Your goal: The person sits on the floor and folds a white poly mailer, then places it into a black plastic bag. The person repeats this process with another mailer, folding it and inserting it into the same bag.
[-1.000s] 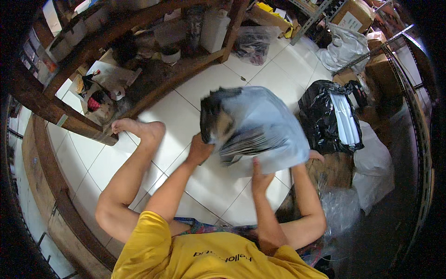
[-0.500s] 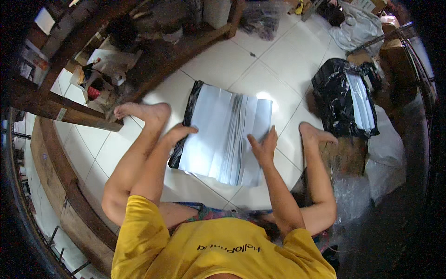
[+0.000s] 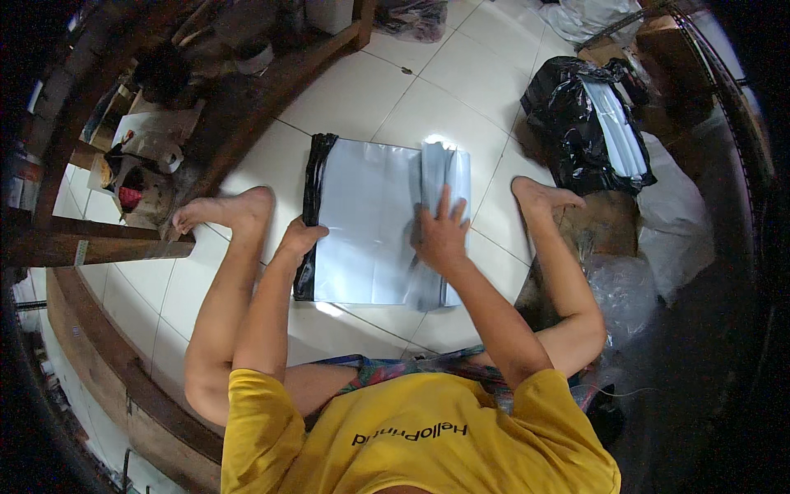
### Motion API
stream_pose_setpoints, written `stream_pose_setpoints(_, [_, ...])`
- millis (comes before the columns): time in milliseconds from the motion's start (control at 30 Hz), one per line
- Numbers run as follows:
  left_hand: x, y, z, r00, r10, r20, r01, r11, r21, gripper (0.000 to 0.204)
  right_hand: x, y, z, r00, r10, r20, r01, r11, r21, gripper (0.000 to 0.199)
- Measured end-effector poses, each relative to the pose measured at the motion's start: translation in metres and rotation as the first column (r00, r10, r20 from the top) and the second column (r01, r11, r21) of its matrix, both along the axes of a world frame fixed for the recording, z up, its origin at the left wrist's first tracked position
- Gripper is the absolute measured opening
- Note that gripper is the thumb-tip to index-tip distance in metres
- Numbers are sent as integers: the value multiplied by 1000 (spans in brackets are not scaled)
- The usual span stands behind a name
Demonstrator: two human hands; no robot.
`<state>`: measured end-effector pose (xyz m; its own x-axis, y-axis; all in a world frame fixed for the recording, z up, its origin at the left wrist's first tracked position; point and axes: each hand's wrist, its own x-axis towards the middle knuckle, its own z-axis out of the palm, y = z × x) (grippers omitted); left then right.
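A stack of pale grey plastic mailer bags [image 3: 366, 222] with a black left edge lies flat on the white tiled floor between my legs. My left hand [image 3: 300, 240] is curled on that black edge near its middle. My right hand [image 3: 440, 235] lies flat with fingers spread on the right side of the stack, where several sheets are bunched up and folded over. My left foot [image 3: 224, 210] is just left of the stack, and my right foot [image 3: 543, 196] is just right of it.
A black plastic bag [image 3: 576, 123] holding more pale mailers sits at the upper right. Below it are a cardboard box [image 3: 609, 224] and crumpled clear plastic [image 3: 627, 290]. A low wooden shelf [image 3: 239, 95] with clutter runs along the left and top.
The bundle of bags was held up in both hands; it has come down and been spread flat on the floor. My right hand has moved onto its right side.
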<state>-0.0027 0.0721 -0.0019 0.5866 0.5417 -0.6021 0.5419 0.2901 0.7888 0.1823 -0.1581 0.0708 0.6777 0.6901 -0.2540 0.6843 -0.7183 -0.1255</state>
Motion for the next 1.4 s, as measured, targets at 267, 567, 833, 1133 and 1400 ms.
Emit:
stream_pose_setpoints(267, [-2,1,9,998,35,43,-33,998,-59,30,80,-133,-34,761,-323,-562,560,764,320,82])
stream_pose_setpoints(567, [4,-4,16,998,12,-67,-8,999,47,40,5,-25,2,969,-187,-159,219,952,214,106])
stream_pose_setpoints(833, [6,-5,14,997,-2,-77,5,999,34,36,11,-35,-37,995,-29,-98,58,947,315,97])
stream_pose_setpoints(1133, [2,-3,-4,1000,22,-16,-21,999,42,30,-38,34,3,987,-134,-84,130,990,-53,94])
stream_pose_setpoints(1400, [0,-4,-9,999,24,33,-27,997,68,31,-44,26,-34,995,42,89,-37,998,-57,54])
